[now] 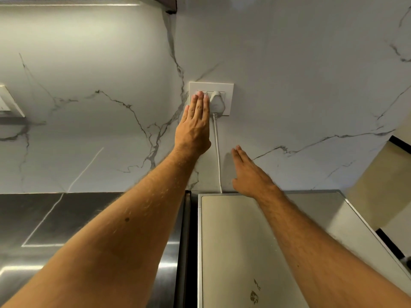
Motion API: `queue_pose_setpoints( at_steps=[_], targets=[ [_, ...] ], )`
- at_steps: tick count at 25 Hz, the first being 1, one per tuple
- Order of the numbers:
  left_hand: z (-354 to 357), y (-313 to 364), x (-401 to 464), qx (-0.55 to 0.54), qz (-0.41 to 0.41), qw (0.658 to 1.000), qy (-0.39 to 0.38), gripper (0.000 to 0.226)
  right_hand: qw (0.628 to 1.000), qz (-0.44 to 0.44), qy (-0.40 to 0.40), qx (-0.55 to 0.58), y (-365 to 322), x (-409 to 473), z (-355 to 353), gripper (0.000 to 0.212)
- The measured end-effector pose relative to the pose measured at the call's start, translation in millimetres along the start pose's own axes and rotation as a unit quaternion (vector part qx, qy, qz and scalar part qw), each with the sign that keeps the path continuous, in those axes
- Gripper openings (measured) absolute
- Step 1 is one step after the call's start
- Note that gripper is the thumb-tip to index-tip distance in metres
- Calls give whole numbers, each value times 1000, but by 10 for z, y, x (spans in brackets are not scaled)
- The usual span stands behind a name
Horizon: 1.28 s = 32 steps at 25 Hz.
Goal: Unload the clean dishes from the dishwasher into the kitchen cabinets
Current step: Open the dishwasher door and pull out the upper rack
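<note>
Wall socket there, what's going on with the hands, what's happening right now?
A person is reaching to the white switch plate on the marble wall. The left hand lies flat with its fingers on the switches, beside the white plug whose cord runs down behind the grey appliance top. The right hand hovers open near the cord, holding nothing. No dishes are visible.

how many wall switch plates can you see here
2. One white switch plate sits mid-wall with a plug in it, the left hand over its switches. Another switch plate is cut off at the left edge. More may lie out of frame.
</note>
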<state>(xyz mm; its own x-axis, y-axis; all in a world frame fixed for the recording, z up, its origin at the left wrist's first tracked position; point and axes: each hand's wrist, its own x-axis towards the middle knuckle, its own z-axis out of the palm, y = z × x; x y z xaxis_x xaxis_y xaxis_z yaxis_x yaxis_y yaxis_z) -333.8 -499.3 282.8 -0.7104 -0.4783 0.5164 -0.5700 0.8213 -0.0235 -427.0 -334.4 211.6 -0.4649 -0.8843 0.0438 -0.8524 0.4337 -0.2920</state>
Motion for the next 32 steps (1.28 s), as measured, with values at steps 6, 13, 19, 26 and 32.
queue_pose_setpoints(
  at_steps=[6,13,19,26,32],
  targets=[
    [-68,28,-47,-16,-9,999,-27,91,1000,11,-5,-5,57,-125,77,88],
    [128,562,-951,-90,-29,991,-92,87,998,54,17,-9,-18,-557,68,89],
    [83,917,-1866,-113,-36,985,-128,79,999,39,32,6,48,-1150,123,80],
    [-32,1211,-2675,-110,-42,977,-179,74,1000,21,17,9,350,-1879,253,76],
    [-184,1518,-3128,-116,-60,974,-188,76,1000,13,11,10,603,-2379,293,75]
  ],
)
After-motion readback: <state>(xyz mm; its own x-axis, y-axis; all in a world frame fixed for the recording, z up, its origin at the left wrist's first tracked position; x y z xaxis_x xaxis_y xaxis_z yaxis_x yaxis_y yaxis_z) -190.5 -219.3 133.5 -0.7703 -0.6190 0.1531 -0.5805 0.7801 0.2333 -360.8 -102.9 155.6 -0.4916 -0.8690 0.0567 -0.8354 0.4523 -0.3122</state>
